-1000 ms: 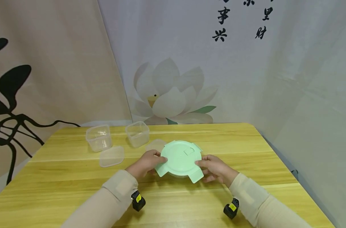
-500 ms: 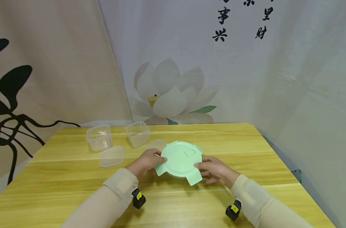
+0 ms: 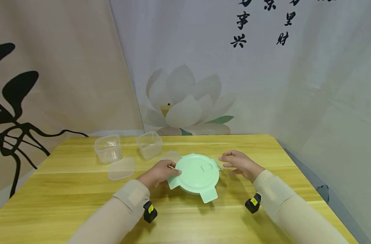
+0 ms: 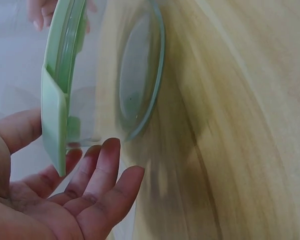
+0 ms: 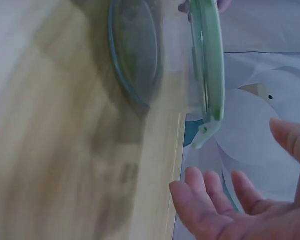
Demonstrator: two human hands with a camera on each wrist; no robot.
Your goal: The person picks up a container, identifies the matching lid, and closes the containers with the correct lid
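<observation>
A round clear glass food container (image 5: 140, 60) with a mint-green snap lid (image 3: 196, 173) is in front of me on the wooden table. Several lid flaps stick out from the rim, one toward me (image 3: 208, 195). My left hand (image 3: 161, 173) grips the container's left side, thumb on the lid top beside a flap (image 4: 52, 120) and fingers under it. Apart from the lid's right edge, my right hand (image 3: 241, 164) hovers with fingers spread and holds nothing. In the right wrist view, a flap (image 5: 207, 132) angles outward above that hand's fingertips.
Two clear plastic boxes, one at left (image 3: 107, 154) and one nearer the middle (image 3: 150, 145), stand at the table's back. A translucent lid (image 3: 122, 168) lies before the left one; another (image 3: 171, 156) is partly behind the green lid. A printed curtain hangs behind.
My right hand has let go of the lid's right side and moved up and to the right. The container has turned slightly clockwise, while my left hand keeps its grip.
</observation>
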